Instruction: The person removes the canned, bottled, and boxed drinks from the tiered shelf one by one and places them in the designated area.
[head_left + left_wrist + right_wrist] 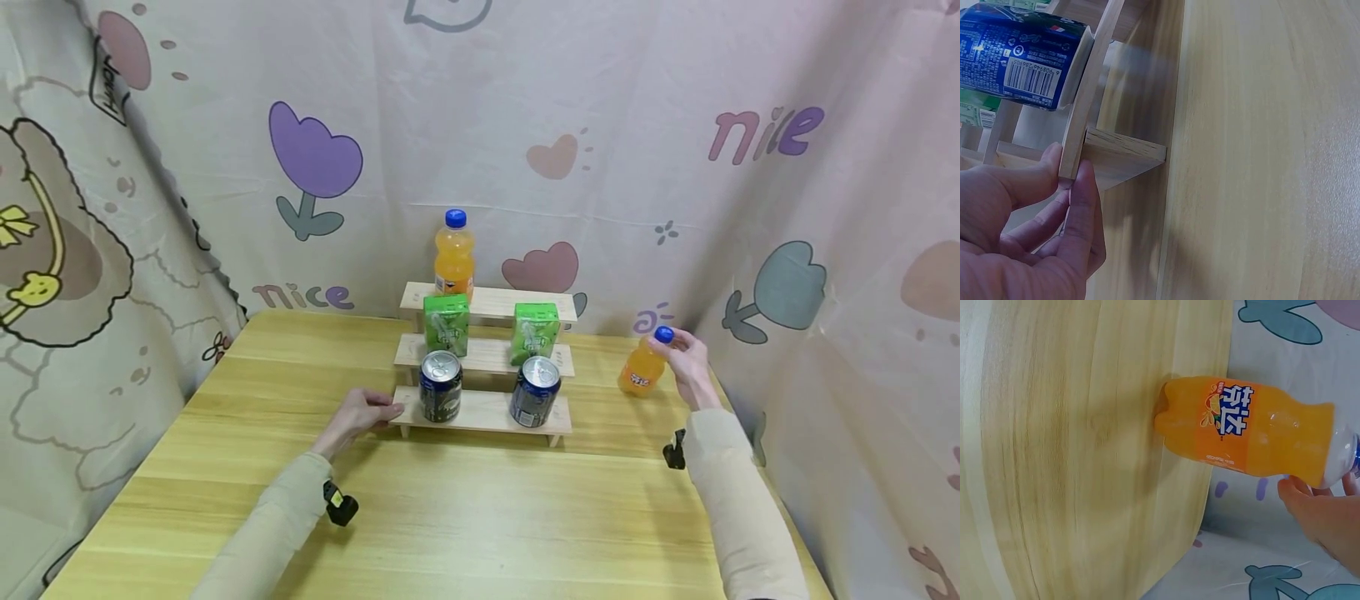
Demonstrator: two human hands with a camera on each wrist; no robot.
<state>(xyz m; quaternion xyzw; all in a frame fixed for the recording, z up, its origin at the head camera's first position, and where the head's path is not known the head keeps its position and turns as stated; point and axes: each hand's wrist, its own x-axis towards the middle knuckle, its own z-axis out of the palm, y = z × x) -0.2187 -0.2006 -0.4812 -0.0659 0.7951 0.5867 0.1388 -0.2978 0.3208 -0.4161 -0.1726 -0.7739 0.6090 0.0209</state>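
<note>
A three-tier wooden shelf stands on the table. My left hand pinches the left end of its lowest board, thumb above and fingers below in the left wrist view. Farther right, my right hand grips an orange soda bottle near its neck, under the blue cap. The bottle is slightly tilted; whether its base touches the table I cannot tell. A dark blue can on the lowest board is nearest my left hand, with a second can to its right.
Two green drink cartons occupy the middle board. Another orange soda bottle stands at the left of the top board. Printed curtains hang behind and beside the wooden table.
</note>
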